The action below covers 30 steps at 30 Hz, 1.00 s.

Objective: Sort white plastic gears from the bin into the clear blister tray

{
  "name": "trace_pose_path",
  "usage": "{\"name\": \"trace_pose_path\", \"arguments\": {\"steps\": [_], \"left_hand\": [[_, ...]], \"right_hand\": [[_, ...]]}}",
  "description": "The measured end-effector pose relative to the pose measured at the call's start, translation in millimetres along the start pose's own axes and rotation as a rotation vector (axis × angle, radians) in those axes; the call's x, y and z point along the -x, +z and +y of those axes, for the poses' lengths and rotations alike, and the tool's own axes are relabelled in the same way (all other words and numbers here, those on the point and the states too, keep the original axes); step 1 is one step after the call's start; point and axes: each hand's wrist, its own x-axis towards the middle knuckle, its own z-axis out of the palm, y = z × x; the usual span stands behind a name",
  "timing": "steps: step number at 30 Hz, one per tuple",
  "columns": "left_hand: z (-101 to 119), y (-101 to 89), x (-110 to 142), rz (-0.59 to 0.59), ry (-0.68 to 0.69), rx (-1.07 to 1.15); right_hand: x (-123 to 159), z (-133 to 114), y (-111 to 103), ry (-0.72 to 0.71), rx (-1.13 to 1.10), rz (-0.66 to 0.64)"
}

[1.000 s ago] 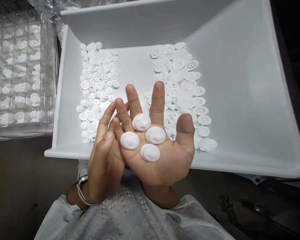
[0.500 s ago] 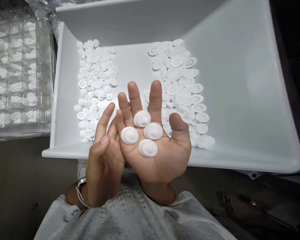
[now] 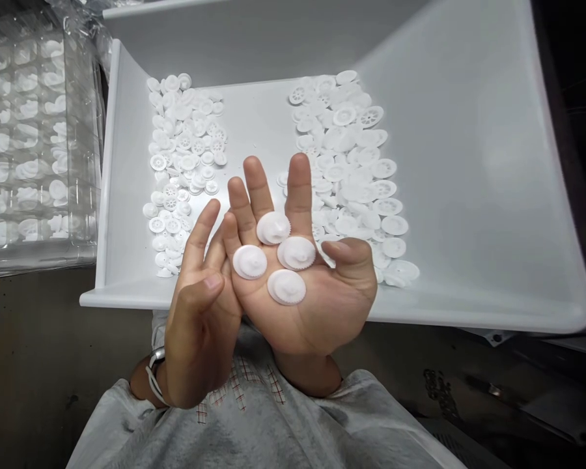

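My right hand (image 3: 305, 306) is palm up over the near edge of the bin, fingers spread and thumb bent inward. Several small white plastic gears (image 3: 286, 287) with toothed rims and raised centres lie apart from each other on its palm and finger bases. My left hand (image 3: 202, 332) is upright against the little-finger side of my right hand, its fingers stretched out and its thumb folded over the palm. Nothing shows in it. Behind the hands, a pile of smaller white gears (image 3: 185, 143) sits on the left and a pile of larger ones (image 3: 351, 156) on the right.
Both piles lie in a white plastic bin (image 3: 459, 163) with high back and side walls. Left of it stands a clear blister tray (image 3: 83, 195) whose pockets hold white parts. Clear plastic film (image 3: 85, 26) lies at the top left.
My right thumb has bent inward toward the gears on the palm. Both hands and the gears appear slightly further left; the whole view has shifted a little too.
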Motion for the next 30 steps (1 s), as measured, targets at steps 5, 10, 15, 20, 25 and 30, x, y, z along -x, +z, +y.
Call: {"name": "trace_pose_path", "arguments": {"steps": [5, 10, 15, 20, 25, 30], "left_hand": [[1.3, 0.0, -0.9, 0.009, -0.017, 0.015], [1.1, -0.5, -1.0, 0.017, 0.02, 0.018], [2.0, 0.4, -1.6, 0.051, 0.045, -0.032], [3.5, -0.5, -6.1, 0.075, 0.037, 0.008], [4.7, -4.3, -8.7, 0.058, 0.007, 0.04], [7.1, -3.3, -7.2, 0.063, -0.01, 0.08]], "right_hand": [[0.8, 0.9, 6.8, 0.001, -0.007, 0.087], [0.4, 0.8, 17.5, 0.009, 0.013, 0.222], [-0.7, -0.1, 25.2, 0.023, 0.003, 0.306], [-1.6, -0.9, 27.7, 0.04, -0.102, 0.296], [-2.8, 0.3, 25.3, 0.047, -0.166, 0.309], [-1.6, -0.6, 11.4, 0.049, 0.041, 0.135]]}}
